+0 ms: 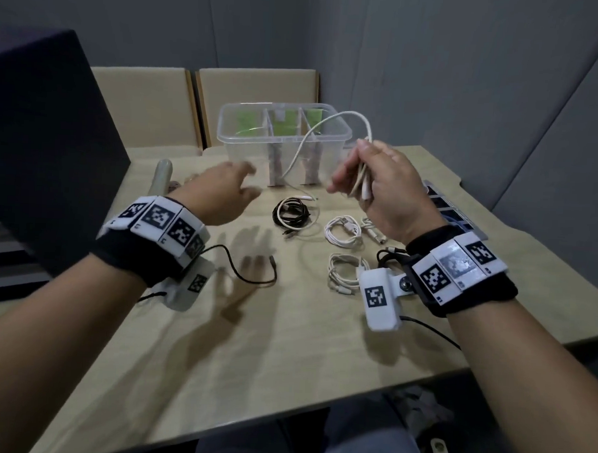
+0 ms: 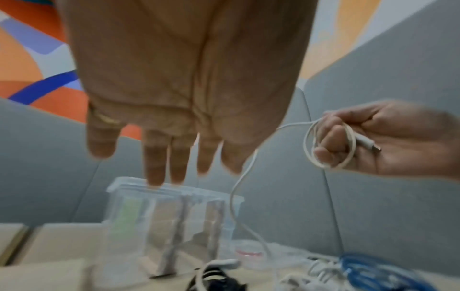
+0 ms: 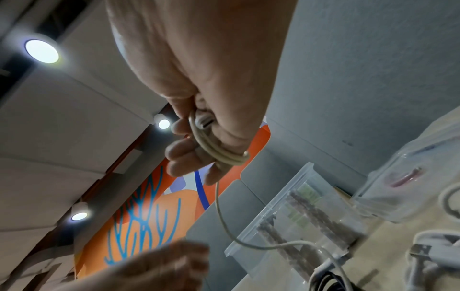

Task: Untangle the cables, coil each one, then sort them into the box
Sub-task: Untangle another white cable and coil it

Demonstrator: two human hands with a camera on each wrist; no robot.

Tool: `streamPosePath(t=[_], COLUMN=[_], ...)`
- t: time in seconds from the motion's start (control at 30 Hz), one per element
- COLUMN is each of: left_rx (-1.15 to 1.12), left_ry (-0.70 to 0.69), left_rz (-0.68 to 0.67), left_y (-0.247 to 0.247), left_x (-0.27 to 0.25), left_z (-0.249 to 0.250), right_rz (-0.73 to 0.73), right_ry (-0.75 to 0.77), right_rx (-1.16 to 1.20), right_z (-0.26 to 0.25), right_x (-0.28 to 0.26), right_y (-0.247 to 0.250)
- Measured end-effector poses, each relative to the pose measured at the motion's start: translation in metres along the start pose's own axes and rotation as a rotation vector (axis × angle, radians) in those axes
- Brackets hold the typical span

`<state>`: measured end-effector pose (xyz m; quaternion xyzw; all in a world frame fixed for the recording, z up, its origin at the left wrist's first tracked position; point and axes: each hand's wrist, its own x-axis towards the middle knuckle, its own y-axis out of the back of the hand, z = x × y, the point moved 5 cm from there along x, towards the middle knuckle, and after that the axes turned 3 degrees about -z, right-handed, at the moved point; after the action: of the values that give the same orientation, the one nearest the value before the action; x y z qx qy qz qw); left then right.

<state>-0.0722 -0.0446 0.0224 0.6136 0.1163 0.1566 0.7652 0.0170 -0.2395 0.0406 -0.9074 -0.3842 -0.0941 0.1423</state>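
My right hand (image 1: 368, 181) is raised above the table and grips a partly coiled cream cable (image 1: 360, 181), with loops round its fingers (image 3: 189, 155) and a plug in the palm (image 2: 368, 143). The free length of that cable (image 1: 304, 147) arcs up over the clear divided box (image 1: 226, 134) and drops to the table. My left hand (image 1: 230, 189) hovers to the left with fingers straight (image 2: 154, 157) and holds nothing. On the table lie a black coil (image 1: 291, 212) and two white coils (image 1: 343, 230), (image 1: 345, 271).
A dark upright panel (image 1: 48, 140) stands at the left. A loose black wire (image 1: 251, 275) lies on the wooden table (image 1: 251, 344) near my left wrist. A dark tray (image 1: 452, 212) sits behind my right hand. Two beige chair backs (image 1: 255, 87) stand behind the box.
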Motion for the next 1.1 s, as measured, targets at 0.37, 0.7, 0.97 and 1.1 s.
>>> streamPosePath(t=[0.37,0.7,0.97,1.1], left_rx=[-0.428,-0.125,-0.468,-0.358], left_ry=[-0.338,-0.435,-0.396,-0.475], left_rz=[0.227,-0.047,0.023,0.252], left_y=[-0.006,-0.038,-0.012,0.014], left_x=[-0.009,-0.012,-0.017,-0.016], left_z=[0.056,0.066,0.071,0.071], right_rz=[-0.075,0.207,0.139,0.010], right_ry=[-0.048,0.068,-0.002,-0.137], right_rx=[0.238,-0.097,-0.946,-0.889], right_z=[-0.011,-0.007,0.001,0.010], right_x=[-0.003,0.006,0.001,-0.002], right_y=[-0.013,0.015,0.017,0.013])
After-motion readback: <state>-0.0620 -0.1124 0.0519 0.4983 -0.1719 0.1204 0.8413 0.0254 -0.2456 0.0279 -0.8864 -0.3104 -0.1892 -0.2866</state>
